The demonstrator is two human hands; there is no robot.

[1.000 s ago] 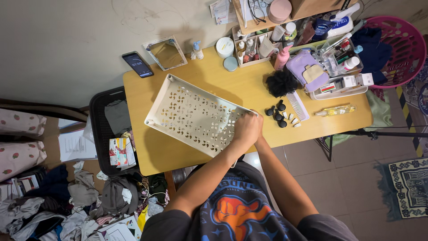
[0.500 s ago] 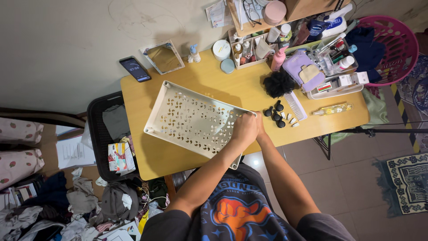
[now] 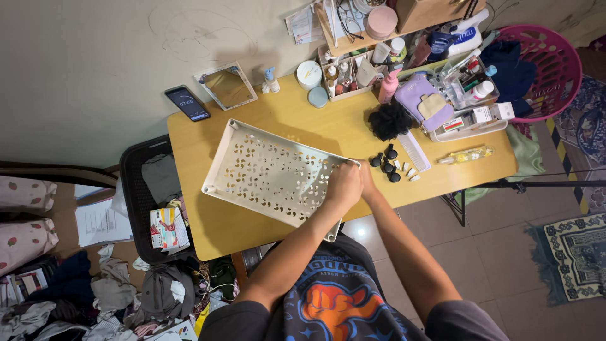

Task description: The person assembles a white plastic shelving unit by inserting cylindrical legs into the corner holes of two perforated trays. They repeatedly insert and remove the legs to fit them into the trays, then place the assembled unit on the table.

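A cream perforated plastic tray [image 3: 265, 173] lies flat on the yellow wooden table [image 3: 341, 126]. My left hand [image 3: 341, 186] grips the tray's right edge, fingers curled over the rim. My right hand [image 3: 366, 180] is pressed against the left one at the same edge; its hold on the rim is mostly hidden. Just right of the hands lie several small black caster wheels [image 3: 386, 163] and small white pegs [image 3: 407, 170].
A phone [image 3: 187, 103] and a small mirror [image 3: 226, 85] sit at the table's back left. A black hairpiece [image 3: 389, 120], a comb [image 3: 415, 150], a pink bottle and cluttered organisers crowd the back right. A black bin [image 3: 148, 189] stands left of the table, a pink basket [image 3: 536, 63] at right.
Both hands stay on the tray's right edge. The tray has shifted slightly on the table and lies flatter.
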